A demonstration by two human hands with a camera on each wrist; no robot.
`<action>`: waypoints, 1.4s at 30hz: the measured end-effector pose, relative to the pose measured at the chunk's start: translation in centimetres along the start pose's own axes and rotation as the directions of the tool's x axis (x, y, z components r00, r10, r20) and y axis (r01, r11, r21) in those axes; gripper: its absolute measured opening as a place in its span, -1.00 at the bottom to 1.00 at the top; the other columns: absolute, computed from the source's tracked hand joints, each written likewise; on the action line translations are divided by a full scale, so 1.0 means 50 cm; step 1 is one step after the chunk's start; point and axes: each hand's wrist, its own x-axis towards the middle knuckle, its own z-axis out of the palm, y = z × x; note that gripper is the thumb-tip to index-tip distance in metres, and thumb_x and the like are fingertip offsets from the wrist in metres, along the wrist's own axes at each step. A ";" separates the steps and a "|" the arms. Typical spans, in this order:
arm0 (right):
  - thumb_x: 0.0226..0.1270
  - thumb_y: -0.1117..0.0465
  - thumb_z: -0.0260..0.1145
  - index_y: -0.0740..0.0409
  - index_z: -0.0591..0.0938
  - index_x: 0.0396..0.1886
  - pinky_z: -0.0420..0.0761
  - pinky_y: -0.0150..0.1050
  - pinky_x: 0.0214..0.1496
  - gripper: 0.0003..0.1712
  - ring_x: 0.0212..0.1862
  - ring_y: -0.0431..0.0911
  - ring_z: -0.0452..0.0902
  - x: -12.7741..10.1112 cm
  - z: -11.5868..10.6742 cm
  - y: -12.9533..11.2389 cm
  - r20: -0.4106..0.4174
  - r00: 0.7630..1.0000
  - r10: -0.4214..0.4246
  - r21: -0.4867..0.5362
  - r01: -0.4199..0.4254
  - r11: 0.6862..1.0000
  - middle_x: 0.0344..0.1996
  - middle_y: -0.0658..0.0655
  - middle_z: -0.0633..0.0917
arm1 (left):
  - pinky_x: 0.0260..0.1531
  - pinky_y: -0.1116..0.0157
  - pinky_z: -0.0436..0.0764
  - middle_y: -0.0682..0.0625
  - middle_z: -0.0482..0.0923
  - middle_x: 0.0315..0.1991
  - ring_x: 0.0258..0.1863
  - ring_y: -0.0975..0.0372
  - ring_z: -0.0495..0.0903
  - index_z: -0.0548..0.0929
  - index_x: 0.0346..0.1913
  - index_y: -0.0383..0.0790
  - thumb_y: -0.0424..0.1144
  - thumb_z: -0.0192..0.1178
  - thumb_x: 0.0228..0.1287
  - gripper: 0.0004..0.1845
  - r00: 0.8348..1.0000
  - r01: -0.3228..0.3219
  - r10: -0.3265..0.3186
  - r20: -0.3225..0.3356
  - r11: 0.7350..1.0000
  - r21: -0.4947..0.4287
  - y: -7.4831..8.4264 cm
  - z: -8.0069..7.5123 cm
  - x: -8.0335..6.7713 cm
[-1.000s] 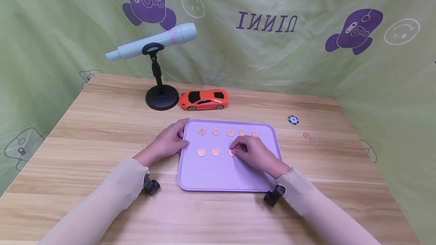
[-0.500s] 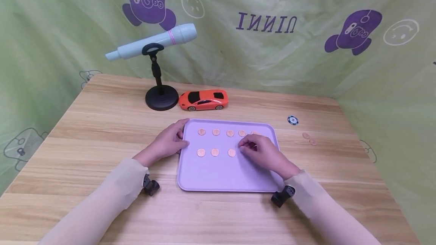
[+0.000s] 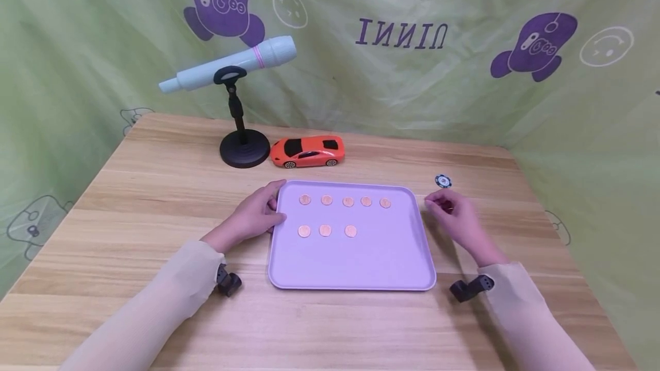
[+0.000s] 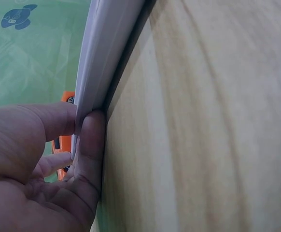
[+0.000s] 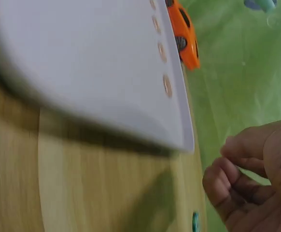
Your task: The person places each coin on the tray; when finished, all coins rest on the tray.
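My left hand [image 3: 251, 212] grips the left edge of a light purple tray [image 3: 356, 265]. In the left wrist view, the thumb lies against the rim and a finger [image 4: 91, 137] sits at its underside, by the table. Copper coins lie in two rows on the tray; one coin [image 3: 350, 231] ends the shorter, nearer row, another [image 3: 385, 202] the farther row. Off the tray's right side, my right hand [image 3: 456, 219] hovers over the table, fingers loosely curled, with nothing visible between them. It hides the spot where two loose coins lay.
A blue-and-white poker chip [image 3: 443, 181] lies just beyond my right hand. Behind the tray are an orange toy car [image 3: 309, 152] and a light blue microphone-shaped thing [image 3: 232, 65] on a black stand [image 3: 244, 147]. A green printed curtain [image 3: 402, 90] hangs behind the table.
My right hand has let go of the third coin in the nearer row and moved right, off the tray, toward the loose coins. The left hand and tray have stayed put.
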 end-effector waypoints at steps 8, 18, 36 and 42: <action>0.48 0.32 0.25 0.49 0.61 0.07 0.54 -0.46 -0.28 -0.69 -0.19 0.05 0.57 -0.003 -0.050 0.075 -0.046 0.982 0.182 -0.106 -0.186 0.977 -0.15 0.42 0.67 | -0.37 0.30 0.75 -0.24 0.41 -0.08 -0.40 0.20 0.56 0.10 0.66 -0.27 -0.43 0.25 0.39 -0.15 1.000 -0.009 0.009 0.001 1.000 -0.004 0.000 0.001 -0.001; 0.51 0.23 0.30 0.54 0.54 0.10 0.64 -0.07 -0.09 -0.59 -0.10 0.22 0.60 0.008 -0.071 0.108 0.018 0.972 0.233 -0.203 -0.225 0.953 -0.09 0.48 0.64 | -0.36 0.29 0.76 -0.24 0.40 -0.07 -0.40 0.20 0.55 0.10 0.66 -0.25 -0.42 0.25 0.40 -0.15 1.000 -0.009 0.009 -0.002 1.000 -0.007 0.001 -0.001 -0.003; 0.48 0.34 0.29 0.51 0.60 -0.02 0.62 -0.07 -0.14 -0.74 -0.14 0.23 0.60 -0.005 -0.084 0.136 -0.006 0.983 0.184 -0.262 -0.179 0.948 -0.15 0.49 0.67 | -0.35 0.30 0.74 -0.25 0.42 -0.05 -0.40 0.20 0.56 0.10 0.66 -0.24 -0.41 0.25 0.40 -0.15 1.000 -0.005 0.005 -0.005 1.000 0.001 -0.001 0.001 0.000; 0.40 0.44 0.30 0.51 0.62 -0.06 0.57 -0.29 -0.20 -0.80 -0.14 0.23 0.62 -0.012 -0.091 0.137 -0.007 0.984 0.178 -0.238 -0.175 0.955 -0.18 0.49 0.68 | -0.35 0.31 0.74 -0.25 0.42 -0.05 -0.41 0.20 0.56 0.10 0.66 -0.24 -0.41 0.25 0.41 -0.15 1.000 -0.005 0.005 -0.004 1.000 0.004 0.001 0.001 -0.001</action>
